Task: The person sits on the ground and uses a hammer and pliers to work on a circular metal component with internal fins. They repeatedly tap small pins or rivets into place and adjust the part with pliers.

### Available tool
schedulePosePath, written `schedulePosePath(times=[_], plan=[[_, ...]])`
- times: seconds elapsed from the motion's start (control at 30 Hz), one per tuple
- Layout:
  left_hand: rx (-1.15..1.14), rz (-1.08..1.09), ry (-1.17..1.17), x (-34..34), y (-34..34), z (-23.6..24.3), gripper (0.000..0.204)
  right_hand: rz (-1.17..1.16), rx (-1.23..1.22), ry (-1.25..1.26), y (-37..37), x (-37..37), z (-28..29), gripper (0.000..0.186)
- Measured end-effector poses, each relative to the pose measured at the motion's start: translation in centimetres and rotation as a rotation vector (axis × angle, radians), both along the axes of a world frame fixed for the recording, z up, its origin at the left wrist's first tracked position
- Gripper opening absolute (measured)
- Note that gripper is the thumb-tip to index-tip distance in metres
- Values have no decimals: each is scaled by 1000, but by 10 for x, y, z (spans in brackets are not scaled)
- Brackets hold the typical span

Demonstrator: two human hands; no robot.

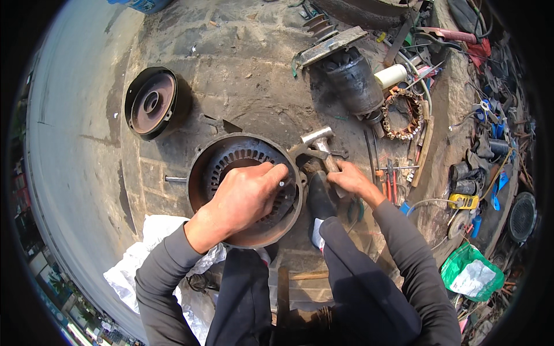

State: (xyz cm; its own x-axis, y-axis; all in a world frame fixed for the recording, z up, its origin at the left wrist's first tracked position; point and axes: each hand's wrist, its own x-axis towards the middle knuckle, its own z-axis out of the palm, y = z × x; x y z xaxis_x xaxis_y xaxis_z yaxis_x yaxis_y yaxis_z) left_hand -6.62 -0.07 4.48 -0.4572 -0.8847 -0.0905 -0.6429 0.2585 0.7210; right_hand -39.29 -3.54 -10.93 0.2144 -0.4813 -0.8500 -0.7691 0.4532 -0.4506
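Observation:
A round metal motor housing [202,162] with a slotted ring inside sits between my feet. My left hand [248,199] is closed around a slim metal rod [281,183] over the housing; most of the rod is hidden by my fingers and the housing. At the housing's right, my right hand [351,179] grips the handle of a hammer [316,136], its silvery head pointing away from me. My dark shoe [319,199] is just below the hammer.
A second round housing [138,89] lies upper left. A dark cylindrical machine part [350,83], copper-wound ring [389,130] and tools [392,181] lie to the right, beside cluttered scrap and a green sack [468,265]. A crumpled white sheet [138,262] is lower left.

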Motion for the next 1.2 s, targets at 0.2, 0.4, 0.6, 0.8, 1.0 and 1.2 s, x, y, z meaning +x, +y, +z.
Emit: schedulePosePath(times=[0.2, 0.4, 0.6, 0.8, 1.0, 1.2], plan=[[-66, 47, -24, 0, 10, -12, 37, -416, 358, -332, 0, 0, -2, 28], [-62, 3, -86, 1, -5, 5, 31, -618, 429, -470, -4, 12, 10, 18], [-466, 274, -77, 62, -18, 32, 40, -382, -46, -100, 23, -8, 91, 22], [179, 707, -16, 70, -6, -8, 49, -78, -569, -296, 36, -15, 218, 23], [144, 547, -24, 82, 12, -15, 56, 384, -768, -325, 32, 39, 249, 32], [-23, 562, 128, 82, 39, -30, 53, 463, -714, -167, 35, 59, 251, 26]])
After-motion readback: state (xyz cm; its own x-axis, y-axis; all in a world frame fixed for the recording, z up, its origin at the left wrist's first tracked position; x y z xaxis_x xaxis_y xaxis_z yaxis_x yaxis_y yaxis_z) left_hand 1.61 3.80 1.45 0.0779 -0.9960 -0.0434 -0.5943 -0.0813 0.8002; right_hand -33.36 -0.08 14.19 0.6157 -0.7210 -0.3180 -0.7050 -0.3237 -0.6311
